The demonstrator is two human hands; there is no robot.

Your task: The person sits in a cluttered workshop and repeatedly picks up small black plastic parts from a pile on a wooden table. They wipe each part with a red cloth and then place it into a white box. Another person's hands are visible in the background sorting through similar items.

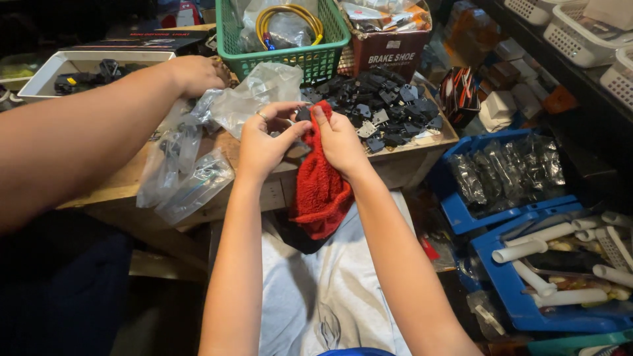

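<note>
Both hands are working at the tabletop [132, 188] edge: left hand [264, 142] is pinching a small black part [302, 114], right hand [339, 138] is pressing a red cloth [320, 191] against it. Another person's arm [99, 125] is reaching over clear bags [191, 165].

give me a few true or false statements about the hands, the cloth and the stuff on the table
1. The right hand grips a red cloth. True.
2. The left hand is resting flat on the table. False: it is raised, pinching a small dark part with the right hand.
3. The basket behind the hands is blue. False: it is green.
4. A pile of dark parts lies on the table. True.
5. Another person's arm reaches in from the left. True.
</note>
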